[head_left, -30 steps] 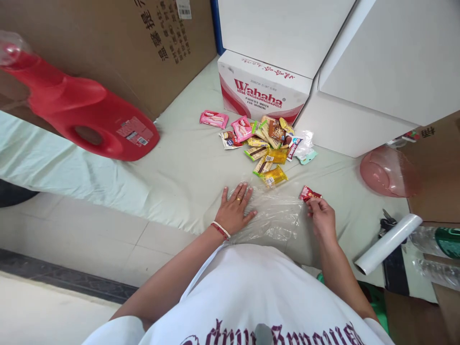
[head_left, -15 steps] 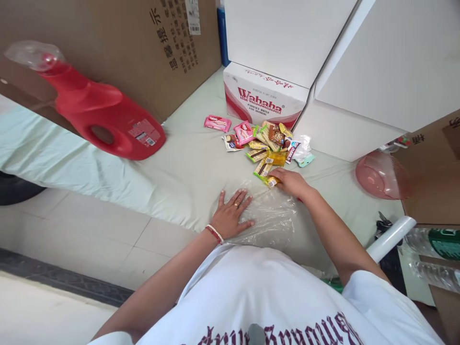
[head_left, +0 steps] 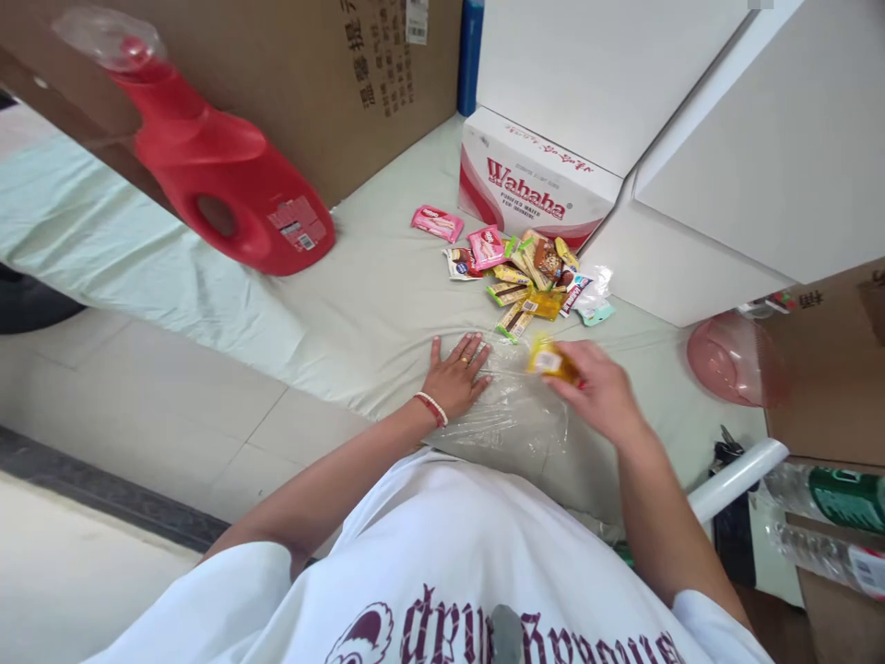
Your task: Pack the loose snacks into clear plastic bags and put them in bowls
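Observation:
My left hand (head_left: 457,380) lies flat with its fingers spread on a clear plastic bag (head_left: 515,415) near my body. Gripped in my right hand (head_left: 600,385) is a small yellow snack packet (head_left: 551,360), blurred by motion and held over the bag's far right part. Beyond the hands lies a pile of wrapped snacks, with a chocolate-striped wafer bar (head_left: 515,319) nearest and another yellow packet (head_left: 544,304) beside it. Two pink packets (head_left: 488,247) and a white-and-red packet (head_left: 461,264) sit at the pile's left.
A red detergent jug (head_left: 235,184) stands at the left by a cardboard box (head_left: 277,83). Behind the snacks is a Wahaha water carton (head_left: 532,189) against white boxes (head_left: 595,74). To the right are a pink translucent bowl (head_left: 725,355), a white roll (head_left: 739,480) and plastic bottles (head_left: 830,493).
My right hand has lifted the yellow packet off the near end of the pile and drawn it toward me, above the bag. The camera view has shifted; my left hand stays flat.

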Tool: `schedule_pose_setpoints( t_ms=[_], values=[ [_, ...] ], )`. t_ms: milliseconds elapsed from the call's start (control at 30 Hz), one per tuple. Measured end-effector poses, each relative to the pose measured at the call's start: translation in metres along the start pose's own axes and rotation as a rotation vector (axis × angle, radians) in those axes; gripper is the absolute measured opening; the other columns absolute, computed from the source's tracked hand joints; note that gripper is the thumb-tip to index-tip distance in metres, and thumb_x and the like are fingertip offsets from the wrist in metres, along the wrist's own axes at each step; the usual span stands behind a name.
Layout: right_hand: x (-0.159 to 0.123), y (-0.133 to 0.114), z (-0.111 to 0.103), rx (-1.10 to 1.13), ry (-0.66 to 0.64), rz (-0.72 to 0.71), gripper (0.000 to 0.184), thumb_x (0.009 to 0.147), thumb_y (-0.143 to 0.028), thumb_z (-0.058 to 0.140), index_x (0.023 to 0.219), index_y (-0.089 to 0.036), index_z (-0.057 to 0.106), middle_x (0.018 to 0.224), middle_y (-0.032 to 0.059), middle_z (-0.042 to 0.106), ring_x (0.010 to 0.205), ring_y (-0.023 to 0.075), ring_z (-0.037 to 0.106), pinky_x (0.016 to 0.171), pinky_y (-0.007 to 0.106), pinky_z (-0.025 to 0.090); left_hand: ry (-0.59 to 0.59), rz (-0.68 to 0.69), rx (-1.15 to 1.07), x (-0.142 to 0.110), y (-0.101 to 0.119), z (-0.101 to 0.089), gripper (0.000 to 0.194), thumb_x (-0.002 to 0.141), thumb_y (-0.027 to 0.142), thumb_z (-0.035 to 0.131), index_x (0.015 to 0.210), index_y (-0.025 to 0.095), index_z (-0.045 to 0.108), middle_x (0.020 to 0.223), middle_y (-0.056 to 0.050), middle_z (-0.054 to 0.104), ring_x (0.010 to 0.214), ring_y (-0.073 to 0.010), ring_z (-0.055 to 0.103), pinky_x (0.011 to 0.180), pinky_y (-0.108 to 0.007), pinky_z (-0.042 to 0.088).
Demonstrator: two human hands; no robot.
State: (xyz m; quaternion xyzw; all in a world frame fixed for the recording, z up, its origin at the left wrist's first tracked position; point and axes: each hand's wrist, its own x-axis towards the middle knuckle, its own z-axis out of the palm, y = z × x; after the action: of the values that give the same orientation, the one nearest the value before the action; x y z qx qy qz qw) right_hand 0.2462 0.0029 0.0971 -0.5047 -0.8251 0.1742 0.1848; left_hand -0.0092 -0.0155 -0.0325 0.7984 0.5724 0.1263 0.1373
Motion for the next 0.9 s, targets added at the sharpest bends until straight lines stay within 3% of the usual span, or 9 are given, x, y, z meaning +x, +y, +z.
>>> schedule_pose_setpoints(
  t_ms=[100, 167, 300, 367, 467, 533, 667, 767, 900],
  values=[
    [0.017, -0.022, 0.050, -0.160, -0.298, 0.009, 0.045, 0.092, -0.029, 0.066, 0.137, -0.024, 0.061, 0.126, 0.0124, 0.066, 0.104, 0.0310, 0.068, 0.084, 0.041, 0.056, 0.029, -0.046, 0.002, -0.009, -0.003, -0.010, 0.060, 0.104, 0.044, 0.036, 0.161, 0.025, 0.033, 0.170, -0.013, 0.027, 0.157, -0.0336, 0.024, 0.122, -0.074, 0.001],
    [0.016, -0.019, 0.071, -0.160, -0.367, 0.010, 0.052, 0.092, -0.024, 0.066, 0.143, -0.022, 0.055, 0.140, 0.0145, 0.059, 0.111, 0.0320, 0.067, 0.087, 0.043, 0.057, 0.059, -0.015, -0.006, -0.026, -0.011, -0.020, 0.061, 0.103, 0.043, 0.038, 0.161, 0.023, 0.034, 0.169, -0.015, 0.029, 0.158, -0.0322, 0.023, 0.125, -0.069, 0.005],
    [-0.030, 0.004, 0.067, 0.048, -0.191, -0.055, 0.057, 0.098, -0.034, 0.061, 0.151, -0.027, 0.043, 0.153, 0.0148, 0.045, 0.131, 0.0302, 0.056, 0.100, 0.046, 0.055, -0.075, 0.301, -0.123, -0.075, -0.039, -0.037, 0.071, 0.096, 0.058, 0.052, 0.155, 0.021, 0.043, 0.165, -0.016, 0.038, 0.154, -0.0278, 0.034, 0.129, -0.051, 0.019],
    [-0.067, 0.015, 0.059, 0.107, -0.210, -0.133, 0.055, 0.095, -0.041, 0.066, 0.146, -0.028, 0.050, 0.145, 0.0140, 0.053, 0.132, 0.0310, 0.054, 0.105, 0.050, 0.053, -0.157, 0.350, -0.160, -0.097, -0.050, -0.039, 0.075, 0.090, 0.064, 0.059, 0.151, 0.022, 0.049, 0.164, -0.017, 0.040, 0.153, -0.0301, 0.037, 0.128, -0.052, 0.022],
    [-0.112, 0.027, 0.061, 0.129, -0.250, -0.173, 0.036, 0.094, -0.035, 0.068, 0.128, -0.028, 0.064, 0.136, 0.0128, 0.062, 0.127, 0.0321, 0.057, 0.104, 0.054, 0.052, -0.208, 0.324, -0.182, -0.112, -0.058, -0.037, 0.048, 0.097, 0.049, 0.055, 0.138, 0.026, 0.062, 0.161, -0.013, 0.045, 0.152, -0.0283, 0.039, 0.128, -0.054, 0.021],
    [-0.127, 0.032, 0.067, 0.189, -0.191, -0.128, 0.018, 0.098, -0.028, 0.060, 0.113, -0.028, 0.070, 0.127, 0.0116, 0.068, 0.120, 0.0294, 0.062, 0.101, 0.053, 0.054, -0.213, 0.299, -0.211, -0.109, -0.060, -0.037, 0.034, 0.100, 0.038, 0.048, 0.125, 0.030, 0.070, 0.157, -0.009, 0.051, 0.149, -0.0240, 0.044, 0.128, -0.050, 0.023],
    [-0.115, 0.038, 0.062, 0.398, -0.178, 0.015, 0.017, 0.103, -0.033, 0.052, 0.102, -0.027, 0.068, 0.115, 0.0088, 0.073, 0.110, 0.0242, 0.067, 0.096, 0.045, 0.056, -0.222, 0.243, -0.245, -0.086, -0.061, -0.046, 0.036, 0.103, 0.033, 0.040, 0.110, 0.029, 0.075, 0.156, -0.005, 0.053, 0.143, -0.0220, 0.051, 0.127, -0.049, 0.027],
    [-0.088, 0.043, 0.044, 0.498, -0.173, 0.142, 0.026, 0.102, -0.044, 0.051, 0.096, -0.024, 0.066, 0.124, 0.0104, 0.070, 0.112, 0.0245, 0.068, 0.095, 0.042, 0.056, -0.243, 0.180, -0.241, -0.064, -0.058, -0.060, 0.046, 0.106, 0.042, 0.030, 0.124, 0.027, 0.070, 0.160, -0.006, 0.047, 0.143, -0.0230, 0.051, 0.126, -0.051, 0.028],
    [-0.056, 0.051, 0.027, 0.604, -0.164, 0.294, 0.032, 0.095, -0.053, 0.056, 0.097, -0.023, 0.067, 0.104, 0.0087, 0.075, 0.081, 0.0211, 0.070, 0.076, 0.038, 0.058, -0.249, 0.064, -0.174, -0.033, -0.043, -0.072, 0.059, 0.107, 0.051, 0.017, 0.150, 0.029, 0.052, 0.161, -0.005, 0.046, 0.143, -0.0227, 0.052, 0.111, -0.044, 0.048]
  ],
)
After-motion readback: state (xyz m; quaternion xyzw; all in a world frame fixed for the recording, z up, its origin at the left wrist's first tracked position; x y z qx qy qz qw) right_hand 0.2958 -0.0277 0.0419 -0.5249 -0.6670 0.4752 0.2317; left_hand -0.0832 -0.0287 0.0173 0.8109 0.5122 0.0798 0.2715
